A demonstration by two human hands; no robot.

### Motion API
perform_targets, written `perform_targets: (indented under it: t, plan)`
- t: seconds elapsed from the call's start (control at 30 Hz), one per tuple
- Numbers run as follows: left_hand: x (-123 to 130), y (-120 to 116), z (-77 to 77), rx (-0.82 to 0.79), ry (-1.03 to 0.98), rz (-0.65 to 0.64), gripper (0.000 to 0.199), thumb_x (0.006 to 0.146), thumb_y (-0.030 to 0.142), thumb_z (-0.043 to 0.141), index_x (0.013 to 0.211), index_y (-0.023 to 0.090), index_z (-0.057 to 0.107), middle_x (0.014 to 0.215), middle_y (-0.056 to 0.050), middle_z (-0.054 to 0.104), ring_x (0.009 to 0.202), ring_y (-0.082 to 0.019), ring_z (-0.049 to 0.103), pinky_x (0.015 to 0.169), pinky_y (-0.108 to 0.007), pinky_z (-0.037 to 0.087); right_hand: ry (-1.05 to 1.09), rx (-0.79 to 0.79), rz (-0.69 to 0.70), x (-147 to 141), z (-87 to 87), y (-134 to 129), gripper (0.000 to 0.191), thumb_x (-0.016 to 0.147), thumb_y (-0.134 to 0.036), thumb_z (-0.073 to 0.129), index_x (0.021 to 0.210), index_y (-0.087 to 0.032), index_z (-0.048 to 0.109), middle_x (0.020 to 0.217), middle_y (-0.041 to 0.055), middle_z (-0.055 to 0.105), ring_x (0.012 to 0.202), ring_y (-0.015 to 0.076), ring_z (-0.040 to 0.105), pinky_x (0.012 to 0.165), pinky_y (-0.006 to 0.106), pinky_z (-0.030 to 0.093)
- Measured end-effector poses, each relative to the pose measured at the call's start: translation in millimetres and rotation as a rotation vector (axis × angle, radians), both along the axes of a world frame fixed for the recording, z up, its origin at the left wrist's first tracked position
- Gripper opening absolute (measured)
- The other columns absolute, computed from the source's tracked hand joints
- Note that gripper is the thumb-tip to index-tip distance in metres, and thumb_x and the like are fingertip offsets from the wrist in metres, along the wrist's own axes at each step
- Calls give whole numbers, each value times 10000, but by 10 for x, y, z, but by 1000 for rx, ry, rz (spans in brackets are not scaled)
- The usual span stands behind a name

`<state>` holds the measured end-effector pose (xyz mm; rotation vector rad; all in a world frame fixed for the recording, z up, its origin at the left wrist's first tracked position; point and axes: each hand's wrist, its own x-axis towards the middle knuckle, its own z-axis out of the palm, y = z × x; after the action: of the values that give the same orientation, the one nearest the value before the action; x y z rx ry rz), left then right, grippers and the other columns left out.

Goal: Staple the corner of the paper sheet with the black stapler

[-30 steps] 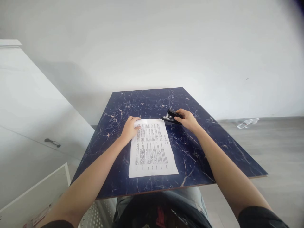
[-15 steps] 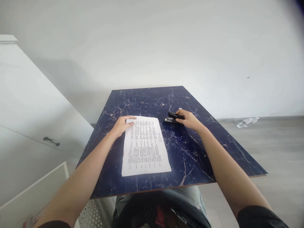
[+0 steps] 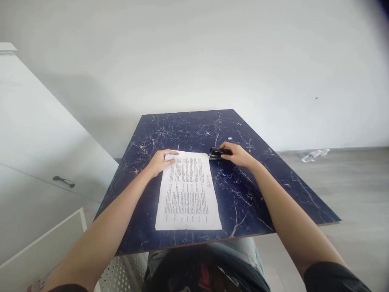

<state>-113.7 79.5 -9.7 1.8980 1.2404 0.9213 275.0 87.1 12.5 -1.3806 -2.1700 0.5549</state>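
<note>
A printed sheet of paper [image 3: 188, 194], possibly several sheets stacked, lies on the dark blue marbled table [image 3: 243, 194]. My left hand [image 3: 161, 161] grips its far left corner between thumb and fingers. My right hand [image 3: 235, 154] is closed around a black stapler [image 3: 216, 152], which rests on the table with its front end at the paper's far right corner. The paper's edge meets the stapler's mouth; whether it sits between the jaws is too small to tell. Handwriting shows along the paper's right margin.
A small white scrap [image 3: 230, 138] lies beyond the stapler. To the left stands a white cabinet [image 3: 36, 142] with a dark handle [image 3: 63, 181], and a white perforated basket [image 3: 115, 273] sits below. On the floor at right is a clear plastic item [image 3: 315, 155].
My left hand has slid the paper slightly right and toward me. The stapler in my right hand has moved a little left, its front now meeting the paper's corner, and looks less widely parted.
</note>
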Motion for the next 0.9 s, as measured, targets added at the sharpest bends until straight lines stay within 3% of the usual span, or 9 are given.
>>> perform_targets:
  t: [0.13, 0.3, 0.47, 0.73, 0.9]
  plan:
    - [38, -21, 21, -32, 5, -28, 317, 772, 225, 732, 1087, 227, 773, 1226, -87, 724, 1146, -254, 667, 1081, -456, 451, 10, 1, 11, -12, 30, -23, 282, 812, -331, 648, 1075, -229, 654, 1015, 51, 738, 890, 256, 670, 864, 425, 499]
    - [57, -32, 23, -48, 0, -13, 307, 770, 221, 733, 1073, 233, 776, 1230, -88, 724, 1143, -260, 668, 1068, -465, 461, 170, 11, 0, -156, 70, -21, 302, 889, -459, 606, 1074, -237, 695, 1078, 71, 746, 975, 260, 691, 901, 411, 526]
    - [52, -22, -23, -41, -20, -19, 315, 776, 225, 727, 1087, 236, 775, 1223, -84, 725, 1133, -253, 674, 1042, -449, 482, 80, 53, -14, -315, 79, 3, 289, 926, -450, 565, 987, -241, 754, 1012, 50, 771, 925, 259, 703, 874, 398, 521]
    - [40, -11, -22, -66, -48, -14, 337, 773, 247, 734, 1107, 220, 769, 1231, -91, 723, 1141, -259, 670, 1022, -430, 498, 100, 64, -6, -314, 78, 5, 310, 929, -466, 558, 965, -235, 763, 1007, 43, 771, 923, 250, 697, 864, 370, 510]
    - [27, -4, -38, -72, -66, -20, 328, 766, 252, 736, 1090, 217, 775, 1228, -92, 723, 1129, -261, 675, 1001, -429, 510, 120, 135, -255, -458, 103, 122, 388, 956, -472, 481, 821, -209, 732, 808, 52, 745, 788, 232, 669, 770, 337, 492]
